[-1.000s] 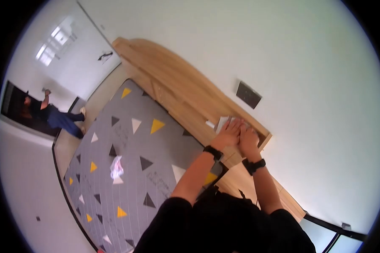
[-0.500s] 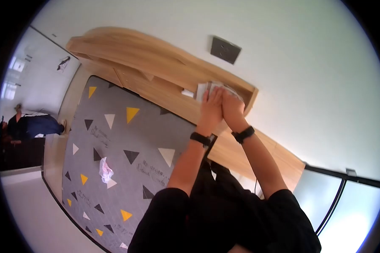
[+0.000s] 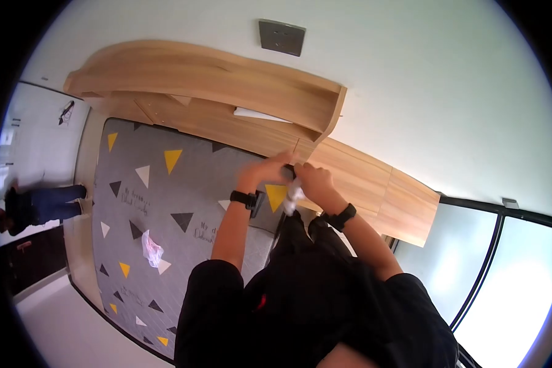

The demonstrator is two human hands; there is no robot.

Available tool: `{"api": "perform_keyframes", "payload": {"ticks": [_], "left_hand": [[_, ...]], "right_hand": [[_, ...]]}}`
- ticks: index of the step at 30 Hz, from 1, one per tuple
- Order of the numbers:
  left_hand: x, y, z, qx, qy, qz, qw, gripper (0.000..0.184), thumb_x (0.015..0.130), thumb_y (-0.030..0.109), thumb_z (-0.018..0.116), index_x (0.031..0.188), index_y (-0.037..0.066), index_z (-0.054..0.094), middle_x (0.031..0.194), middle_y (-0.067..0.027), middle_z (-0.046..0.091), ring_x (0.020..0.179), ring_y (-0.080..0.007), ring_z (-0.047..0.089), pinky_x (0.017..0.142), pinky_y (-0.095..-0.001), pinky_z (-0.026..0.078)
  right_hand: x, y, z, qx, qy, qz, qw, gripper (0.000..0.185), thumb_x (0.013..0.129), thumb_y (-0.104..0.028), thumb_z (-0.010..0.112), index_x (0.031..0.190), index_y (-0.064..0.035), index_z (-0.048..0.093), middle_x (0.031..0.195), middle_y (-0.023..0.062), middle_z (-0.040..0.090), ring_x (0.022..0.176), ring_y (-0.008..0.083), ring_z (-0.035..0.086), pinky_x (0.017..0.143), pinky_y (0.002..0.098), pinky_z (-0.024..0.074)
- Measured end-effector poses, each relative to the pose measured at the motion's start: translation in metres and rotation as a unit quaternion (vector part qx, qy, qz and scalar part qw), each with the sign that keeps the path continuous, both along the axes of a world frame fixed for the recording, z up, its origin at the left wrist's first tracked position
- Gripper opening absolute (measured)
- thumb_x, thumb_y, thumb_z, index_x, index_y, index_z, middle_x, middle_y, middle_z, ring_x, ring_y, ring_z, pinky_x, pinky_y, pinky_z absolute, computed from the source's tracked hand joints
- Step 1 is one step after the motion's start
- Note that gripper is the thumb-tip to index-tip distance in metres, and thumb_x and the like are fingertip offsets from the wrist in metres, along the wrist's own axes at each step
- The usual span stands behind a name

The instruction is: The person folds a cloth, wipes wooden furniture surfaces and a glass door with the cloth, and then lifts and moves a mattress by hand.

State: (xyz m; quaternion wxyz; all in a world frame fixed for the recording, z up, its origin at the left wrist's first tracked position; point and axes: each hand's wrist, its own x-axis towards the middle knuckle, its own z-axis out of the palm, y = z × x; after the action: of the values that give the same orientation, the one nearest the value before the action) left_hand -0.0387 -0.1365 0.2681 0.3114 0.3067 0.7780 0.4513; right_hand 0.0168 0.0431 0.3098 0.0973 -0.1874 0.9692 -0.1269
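Note:
My right hand [image 3: 316,184] is closed on a crumpled white cloth [image 3: 293,193], which hangs below the fingers near my trouser legs. Just to its left is my left hand [image 3: 268,169], smeared by motion, so its grip cannot be made out. Both hands are in front of the wooden shelf unit [image 3: 208,70], below its right end. Inside the shelf lies a flat white item [image 3: 260,115]. Each wrist wears a black band.
A wooden cabinet top [image 3: 362,184] extends right of the shelf. The grey mat [image 3: 178,251] with triangles bears a crumpled pinkish-white plastic bag [image 3: 151,248]. Another person [image 3: 43,202] is at the far left. Frosted glass panels [image 3: 435,264] stand at the right.
Both hands have come out of the shelf and down towards my body, and the whitish cloth has left the shelf with them. My view has shifted; the other person now appears upright.

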Motion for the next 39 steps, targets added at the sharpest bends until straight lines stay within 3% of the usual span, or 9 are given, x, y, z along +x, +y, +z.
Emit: {"api": "perform_keyframes", "payload": {"ticks": [2, 4, 5, 12, 17, 19, 24, 36, 39], "left_hand": [[0.024, 0.014, -0.002, 0.065, -0.046, -0.067, 0.995, 0.085, 0.072, 0.007, 0.072, 0.142, 0.013, 0.026, 0.141, -0.0129, 0.034, 0.128, -0.0243, 0.035, 0.105, -0.0336, 0.03], [0.05, 0.031, 0.004, 0.236, -0.374, 0.004, 0.897, 0.082, 0.07, 0.002, 0.072, 0.14, 0.01, 0.03, 0.136, -0.0082, 0.041, 0.122, -0.0181, 0.041, 0.098, -0.0291, 0.036], [0.062, 0.038, -0.003, 0.234, -0.376, 0.001, 0.897, 0.082, 0.07, 0.002, 0.072, 0.14, 0.01, 0.03, 0.136, -0.0082, 0.041, 0.122, -0.0181, 0.041, 0.098, -0.0291, 0.036], [0.095, 0.08, 0.006, 0.058, -0.209, 0.066, 0.974, 0.05, 0.066, 0.007, 0.074, 0.113, 0.006, 0.056, 0.1, -0.0055, 0.062, 0.095, -0.015, 0.056, 0.084, -0.0288, 0.044], [0.099, 0.114, 0.015, 0.032, -0.093, 0.076, 0.992, 0.025, 0.068, 0.005, 0.068, 0.09, 0.004, 0.057, 0.083, -0.0066, 0.06, 0.085, -0.0179, 0.058, 0.077, -0.0305, 0.045], [0.102, 0.129, 0.026, -0.006, 0.177, 0.103, 0.979, 0.019, 0.064, 0.004, 0.066, 0.08, 0.004, 0.055, 0.079, -0.0111, 0.058, 0.079, -0.0283, 0.058, 0.072, -0.0354, 0.045], [0.122, 0.157, 0.029, -0.057, 0.166, 0.126, 0.976, 0.017, 0.065, 0.007, 0.066, 0.076, 0.005, 0.053, 0.08, -0.0125, 0.057, 0.078, -0.033, 0.055, 0.069, -0.0396, 0.043], [0.186, 0.169, 0.0, -0.1, 0.133, 0.19, 0.968, 0.021, 0.072, 0.022, 0.068, 0.082, 0.007, 0.057, 0.083, -0.0094, 0.058, 0.08, -0.0283, 0.058, 0.066, -0.0373, 0.045], [0.182, 0.165, -0.012, -0.231, 0.079, 0.144, 0.959, 0.019, 0.073, 0.022, 0.066, 0.084, 0.009, 0.058, 0.08, -0.0081, 0.06, 0.078, -0.0282, 0.06, 0.064, -0.0389, 0.046]], "right_hand": [[0.014, 0.014, 0.008, -0.1, -0.012, 0.103, 0.989, 0.013, 0.077, -0.018, 0.056, 0.089, -0.0143, 0.054, 0.084, 0.0073, 0.059, 0.066, 0.0309, 0.061, 0.055, 0.0418, 0.048], [0.028, 0.031, 0.01, -0.16, -0.001, 0.115, 0.98, 0.011, 0.076, -0.019, 0.058, 0.085, -0.0142, 0.054, 0.084, 0.0062, 0.058, 0.064, 0.03, 0.06, 0.055, 0.0407, 0.0474], [0.034, 0.041, 0.016, -0.139, -0.025, 0.122, 0.982, 0.014, 0.077, -0.016, 0.056, 0.091, -0.0155, 0.055, 0.089, 0.005, 0.058, 0.068, 0.0294, 0.061, 0.058, 0.0399, 0.0481], [0.066, 0.097, 0.015, -0.139, -0.201, 0.057, 0.968, 0.027, 0.075, -0.013, 0.056, 0.101, -0.0168, 0.052, 0.094, 0.0094, 0.057, 0.07, 0.0332, 0.06, 0.062, 0.0419, 0.0474], [0.083, 0.125, 0.003, -0.215, -0.116, 0.057, 0.968, 0.039, 0.07, -0.007, 0.061, 0.105, -0.0187, 0.051, 0.095, 0.0104, 0.056, 0.073, 0.0357, 0.059, 0.063, 0.0435, 0.0478], [0.085, 0.136, 0.0, -0.276, -0.101, 0.056, 0.954, 0.043, 0.067, -0.004, 0.064, 0.105, -0.0187, 0.051, 0.093, 0.0104, 0.056, 0.074, 0.0363, 0.059, 0.062, 0.0435, 0.0484], [0.102, 0.168, -0.022, -0.326, -0.016, -0.075, 0.942, 0.038, 0.07, 0.0, 0.061, 0.104, -0.0134, 0.053, 0.093, 0.0105, 0.056, 0.077, 0.0342, 0.059, 0.064, 0.0415, 0.0486], [0.123, 0.21, -0.037, -0.2, 0.084, 0.057, 0.974, 0.028, 0.067, -0.007, 0.065, 0.093, -0.0169, 0.067, 0.084, 0.0021, 0.059, 0.083, 0.0223, 0.059, 0.069, 0.0354, 0.049], [0.115, 0.213, -0.043, -0.164, 0.05, 0.072, 0.983, 0.027, 0.07, -0.006, 0.062, 0.094, -0.0167, 0.066, 0.083, 0.0019, 0.058, 0.081, 0.022, 0.06, 0.067, 0.0356, 0.0495]]}}
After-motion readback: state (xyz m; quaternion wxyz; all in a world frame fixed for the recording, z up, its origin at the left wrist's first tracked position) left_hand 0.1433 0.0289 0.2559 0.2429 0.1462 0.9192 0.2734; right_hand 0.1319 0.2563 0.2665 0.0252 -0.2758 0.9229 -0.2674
